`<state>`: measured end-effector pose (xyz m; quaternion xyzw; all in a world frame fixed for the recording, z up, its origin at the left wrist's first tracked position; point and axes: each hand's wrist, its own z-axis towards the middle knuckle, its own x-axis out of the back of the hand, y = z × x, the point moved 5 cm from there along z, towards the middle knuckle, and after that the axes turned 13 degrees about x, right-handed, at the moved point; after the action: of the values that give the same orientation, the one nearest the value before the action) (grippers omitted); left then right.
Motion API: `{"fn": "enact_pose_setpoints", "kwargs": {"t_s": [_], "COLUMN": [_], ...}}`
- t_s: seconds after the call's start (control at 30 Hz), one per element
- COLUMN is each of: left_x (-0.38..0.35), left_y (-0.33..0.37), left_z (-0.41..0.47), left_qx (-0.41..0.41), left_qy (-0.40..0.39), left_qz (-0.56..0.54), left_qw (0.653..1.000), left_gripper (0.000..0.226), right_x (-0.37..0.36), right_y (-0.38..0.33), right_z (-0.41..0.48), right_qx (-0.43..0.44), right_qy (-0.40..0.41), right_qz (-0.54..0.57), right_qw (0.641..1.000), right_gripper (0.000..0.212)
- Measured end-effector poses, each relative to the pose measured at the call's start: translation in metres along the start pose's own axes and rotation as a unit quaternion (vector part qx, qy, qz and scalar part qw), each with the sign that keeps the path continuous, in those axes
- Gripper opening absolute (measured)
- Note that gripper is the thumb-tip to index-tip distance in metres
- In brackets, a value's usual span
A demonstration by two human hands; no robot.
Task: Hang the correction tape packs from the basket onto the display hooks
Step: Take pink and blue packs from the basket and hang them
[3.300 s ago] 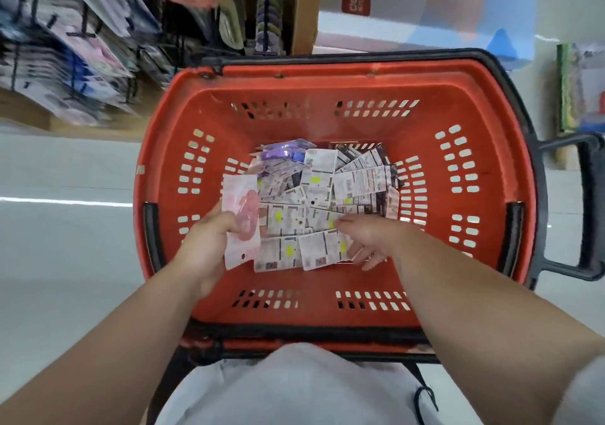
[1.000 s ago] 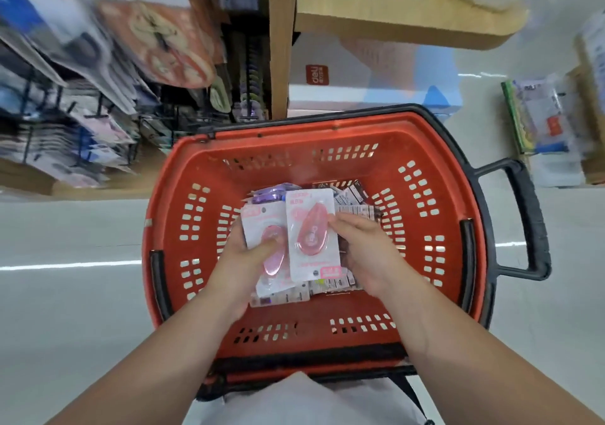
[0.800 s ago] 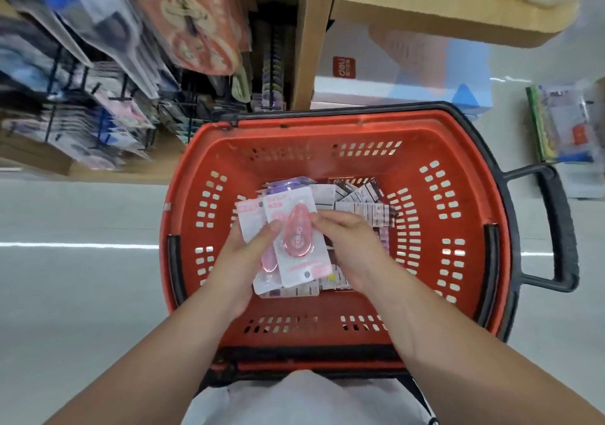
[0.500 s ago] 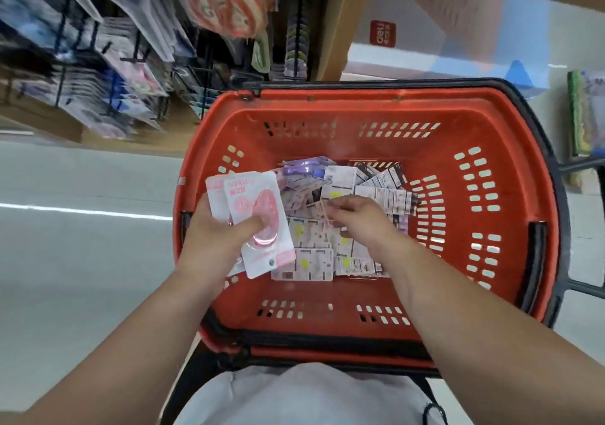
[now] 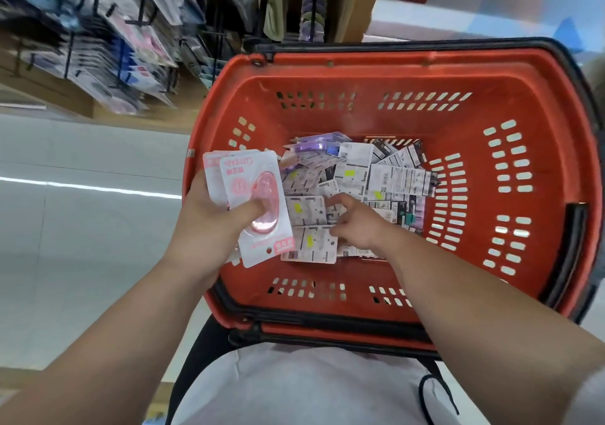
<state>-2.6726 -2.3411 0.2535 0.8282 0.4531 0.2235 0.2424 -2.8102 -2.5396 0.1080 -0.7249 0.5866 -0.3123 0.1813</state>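
Observation:
A red plastic basket point(image 5: 537, 103) sits in front of me with a heap of correction tape packs point(image 5: 386, 179) on its floor, most lying back side up. My left hand point(image 5: 209, 225) grips a small stack of pink correction tape packs point(image 5: 252, 195) over the basket's left rim, thumb pressed on the top blister. My right hand point(image 5: 357, 225) reaches down into the heap, its fingers curled onto the packs at the near left of the pile; whether it has one pinched is unclear.
Display hooks with hanging stationery packs point(image 5: 131, 41) fill the upper left, beside a wooden shelf post point(image 5: 353, 2). A blue and white box point(image 5: 491, 5) stands behind the basket. Pale floor point(image 5: 82, 228) lies to the left. The basket's black handle point(image 5: 576, 254) is at the right.
My right hand passed a second pink pack onto the stack in my left hand, then went back down into the heap. My left hand drew the stack left over the rim.

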Motion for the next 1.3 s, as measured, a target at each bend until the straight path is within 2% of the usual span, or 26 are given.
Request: {"fn": "enact_pose_setpoints", "kwargs": {"t_s": [0.13, 0.27, 0.33, 0.47, 0.57, 0.63, 0.8, 0.93, 1.03, 1.2, 1.3], "left_x": [-0.001, -0.006, -0.010, -0.014, -0.012, -0.011, -0.014, -0.033, -0.039, -0.041, -0.051], "left_y": [-0.003, -0.004, -0.004, -0.004, -0.005, -0.006, -0.009, -0.010, -0.010, -0.016, -0.021], "left_z": [0.002, 0.004, 0.005, 0.005, 0.006, 0.009, 0.017, 0.019, 0.021, 0.027, 0.026], "left_qx": [0.010, 0.019, 0.019, 0.013, 0.012, 0.015, 0.032, 0.048, 0.051, 0.065, 0.087], "left_qy": [0.004, 0.007, 0.001, -0.003, 0.000, 0.013, 0.028, -0.030, -0.050, -0.071, -0.108], "left_qz": [0.007, 0.005, 0.009, 0.013, 0.009, 0.005, -0.003, -0.024, -0.032, -0.046, -0.081], "left_qw": [1.000, 1.000, 1.000, 1.000, 1.000, 1.000, 0.999, 0.998, 0.997, 0.994, 0.987], "left_gripper": [0.047, 0.048, 0.047, 0.048, 0.048, 0.046, 0.036, 0.035, 0.038, 0.036, 0.028], "right_x": [0.020, 0.032, 0.037, 0.052, 0.063, 0.075, 0.089, 0.082, 0.083, 0.079, 0.069], "right_y": [-0.031, -0.034, -0.031, -0.032, -0.041, -0.053, -0.078, -0.093, -0.097, -0.095, -0.095], "right_z": [-0.010, -0.016, -0.014, -0.004, -0.007, -0.016, -0.049, -0.062, -0.061, -0.052, -0.045], "right_qx": [0.039, 0.030, 0.036, 0.056, 0.090, 0.125, 0.167, 0.186, 0.198, 0.190, 0.196], "right_qy": [0.053, 0.031, 0.048, 0.175, 0.208, 0.221, 0.151, 0.115, 0.123, 0.127, 0.137], "right_qz": [0.095, 0.214, 0.187, 0.127, 0.121, 0.141, 0.233, 0.191, 0.149, 0.151, 0.127], "right_qw": [0.993, 0.976, 0.981, 0.975, 0.966, 0.957, 0.946, 0.957, 0.961, 0.962, 0.963], "right_gripper": [0.028, 0.028, 0.029, 0.017, 0.007, 0.009, 0.020, 0.013, 0.014, 0.013, 0.011]}}
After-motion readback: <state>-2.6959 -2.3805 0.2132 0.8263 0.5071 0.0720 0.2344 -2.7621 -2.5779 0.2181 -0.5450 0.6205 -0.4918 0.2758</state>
